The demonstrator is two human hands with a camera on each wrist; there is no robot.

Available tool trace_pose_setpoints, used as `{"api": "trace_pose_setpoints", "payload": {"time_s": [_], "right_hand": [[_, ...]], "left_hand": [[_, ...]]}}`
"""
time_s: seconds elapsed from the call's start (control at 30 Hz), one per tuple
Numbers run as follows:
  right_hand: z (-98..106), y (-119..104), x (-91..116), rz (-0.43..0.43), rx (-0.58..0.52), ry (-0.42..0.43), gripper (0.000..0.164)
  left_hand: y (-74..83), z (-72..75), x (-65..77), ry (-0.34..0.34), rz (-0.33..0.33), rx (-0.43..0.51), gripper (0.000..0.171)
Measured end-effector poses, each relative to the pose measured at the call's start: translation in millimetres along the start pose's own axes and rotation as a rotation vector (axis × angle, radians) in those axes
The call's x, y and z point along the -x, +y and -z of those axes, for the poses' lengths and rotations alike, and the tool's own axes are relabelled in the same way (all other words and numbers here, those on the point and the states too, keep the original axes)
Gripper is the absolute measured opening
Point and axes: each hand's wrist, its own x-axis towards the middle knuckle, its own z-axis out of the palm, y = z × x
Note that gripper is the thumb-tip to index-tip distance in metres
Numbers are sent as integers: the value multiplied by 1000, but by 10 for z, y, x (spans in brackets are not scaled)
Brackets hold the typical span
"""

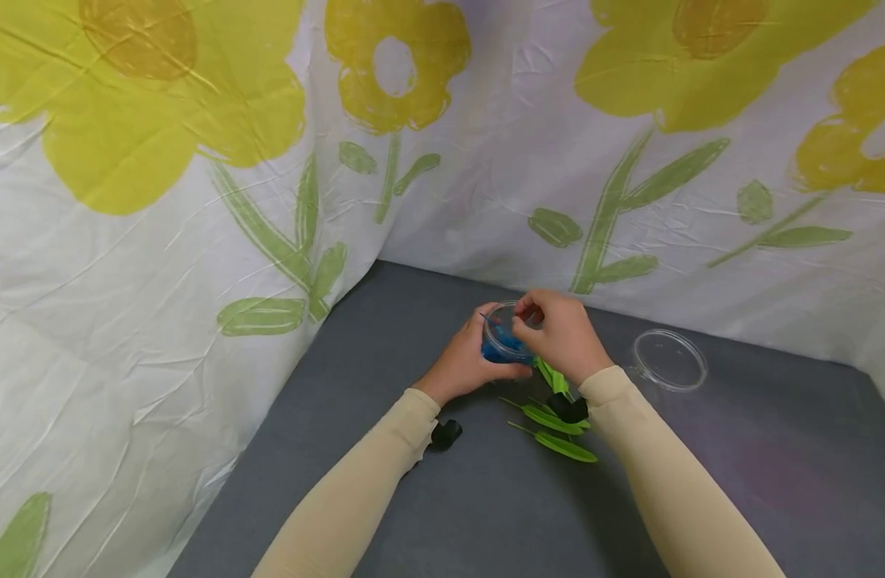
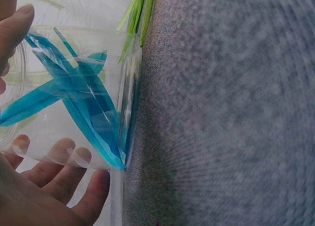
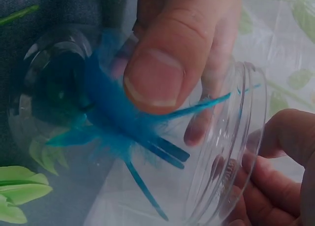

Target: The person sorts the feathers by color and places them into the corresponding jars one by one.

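My left hand (image 1: 464, 361) grips a clear plastic jar (image 2: 44, 108) from the side, its fingers curled round the wall. Several blue feathers (image 2: 81, 83) lie crossed inside the jar, some of their quills pointing to the mouth. At the jar's open rim is my right hand (image 1: 561, 333), thumb and fingers bent close together. Up close, the right thumb (image 3: 157, 78) overlaps the blue feathers; whether its fingertips hold a feather cannot be made out. Beside the jar, several green feathers (image 1: 565, 447) lie on the table, partly under the right hand and wrist.
A clear round plastic lid (image 1: 670, 361) lies right of the hands on the dark grey table (image 1: 471, 490). Behind and to the left hangs a white cloth (image 1: 479, 201) printed with yellow flowers. Black straps (image 1: 446, 434) sit at both wrists.
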Motion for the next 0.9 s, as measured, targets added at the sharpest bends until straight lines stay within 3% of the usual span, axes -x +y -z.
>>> {"api": "trace_pose_setpoints", "payload": {"time_s": [0.3, 0.53, 0.9], "right_hand": [[-89, -178, -110, 51, 7, -63, 19], [-144, -329, -165, 116, 44, -96, 17], [-80, -196, -122, 100, 93, -78, 11]], "left_hand": [[-59, 28, 27, -4, -22, 3, 113], [-59, -16, 13, -9, -77, -65, 114], [-57, 7, -25, 7, -36, -48, 113]]}}
